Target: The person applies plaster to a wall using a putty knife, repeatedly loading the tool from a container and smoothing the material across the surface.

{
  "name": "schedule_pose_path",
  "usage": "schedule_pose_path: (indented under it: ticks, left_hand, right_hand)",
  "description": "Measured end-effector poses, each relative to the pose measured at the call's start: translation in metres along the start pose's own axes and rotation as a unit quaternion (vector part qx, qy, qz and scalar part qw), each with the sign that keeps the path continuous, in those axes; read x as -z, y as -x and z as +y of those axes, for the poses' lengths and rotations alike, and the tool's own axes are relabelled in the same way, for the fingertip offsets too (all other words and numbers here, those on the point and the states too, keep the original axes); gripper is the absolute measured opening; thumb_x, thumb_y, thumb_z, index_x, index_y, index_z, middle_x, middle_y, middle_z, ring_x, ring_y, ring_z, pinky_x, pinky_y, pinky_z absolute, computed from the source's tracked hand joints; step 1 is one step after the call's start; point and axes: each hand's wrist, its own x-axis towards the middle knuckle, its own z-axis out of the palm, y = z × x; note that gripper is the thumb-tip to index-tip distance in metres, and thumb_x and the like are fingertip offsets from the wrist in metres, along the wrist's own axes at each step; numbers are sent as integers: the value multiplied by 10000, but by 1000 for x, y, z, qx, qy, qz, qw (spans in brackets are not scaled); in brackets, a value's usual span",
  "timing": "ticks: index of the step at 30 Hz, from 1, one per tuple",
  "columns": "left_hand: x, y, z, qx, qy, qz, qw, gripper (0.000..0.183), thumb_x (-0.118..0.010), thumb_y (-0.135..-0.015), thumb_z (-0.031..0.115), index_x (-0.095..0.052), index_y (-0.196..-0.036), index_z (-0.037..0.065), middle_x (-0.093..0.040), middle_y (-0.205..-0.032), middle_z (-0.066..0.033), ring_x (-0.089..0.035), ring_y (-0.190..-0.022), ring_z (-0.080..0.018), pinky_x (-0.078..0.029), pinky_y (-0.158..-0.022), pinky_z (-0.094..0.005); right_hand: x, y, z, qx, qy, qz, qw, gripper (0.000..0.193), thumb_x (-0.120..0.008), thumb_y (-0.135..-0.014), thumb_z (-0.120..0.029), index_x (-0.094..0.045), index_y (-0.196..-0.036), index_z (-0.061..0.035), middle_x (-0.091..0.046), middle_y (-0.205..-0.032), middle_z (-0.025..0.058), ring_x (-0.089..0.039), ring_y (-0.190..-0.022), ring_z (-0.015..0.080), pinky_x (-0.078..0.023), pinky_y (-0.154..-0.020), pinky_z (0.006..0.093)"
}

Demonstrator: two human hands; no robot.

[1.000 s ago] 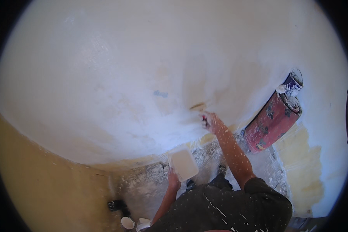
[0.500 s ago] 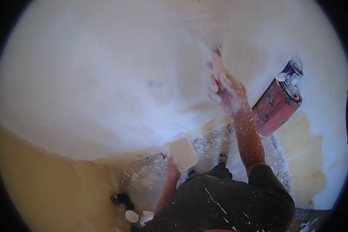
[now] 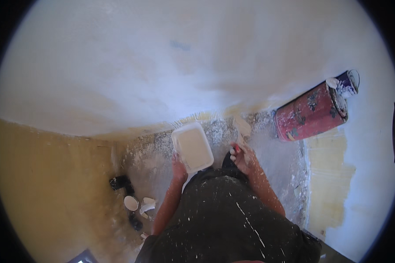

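My left hand (image 3: 178, 168) grips the side of a white rectangular tub (image 3: 175, 140) of cream-coloured paint, held in front of my body. Just right of the tub, my right hand (image 3: 245, 160) is closed around the red handle of a wide paintbrush (image 3: 242, 127). The brush head is coated in pale paint and points away from me, low near the foot of the wall. Pale paint covers my right fingers, and specks dot the forearm. Ahead, the wall (image 3: 131, 65) carries uneven, wet-looking white paint.
A red, paint-stained drum (image 3: 311, 114) stands at the right, with a dark blue pail (image 3: 348, 84) on top. Yellow wall (image 3: 44, 175) shows at the left. On the spattered floor (image 3: 276, 162) lie a black object (image 3: 123, 184), a round white piece (image 3: 131, 203) and a white scrap (image 3: 148, 206).
My right hand has come down from high on the wall, bringing the paintbrush close to the tub. The tub appears slightly farther up and left, and the view has shifted.
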Motion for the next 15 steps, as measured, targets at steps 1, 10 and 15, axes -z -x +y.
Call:
schedule_pose_path:
  ticks: [1, 10, 15]
  left_hand:
    - [7, 1, 7, 35, 131, 7, 991, 465, -325, -910, 152, -255, -1342, -6, -304, -1360, -184, -294, -1259, -300, -252, -1048, -387]
    - [32, -27, 57, 243, 727, 32, 642, 416, -331, -954, 238, -305, -1332, 67, -405, -1294, -87, -418, -1166, -216, -367, -971, -370]
    - [1, -27, 39, 62, 253, 118, 958, 412, -345, -948, 235, -312, -1327, 76, -407, -1286, -94, -422, -1161, -229, -375, -963, -372]
  right_hand:
    - [4, -4, -3, -27, 31, -9, 999, 134, -510, -869, -161, -535, -868, -29, -592, -920, 113, -566, -650, 196, -437, -527, 258]
    - [-8, -33, -50, -98, 101, 21, 990, 178, -493, -862, -136, -507, -998, -22, -562, -804, 107, -532, -592, 154, -399, -479, 231]
    - [32, -115, -42, -179, -4, -62, 982, 95, -486, -888, -204, -493, -863, -113, -393, -579, -25, -283, -401, 82, -267, -381, 223]
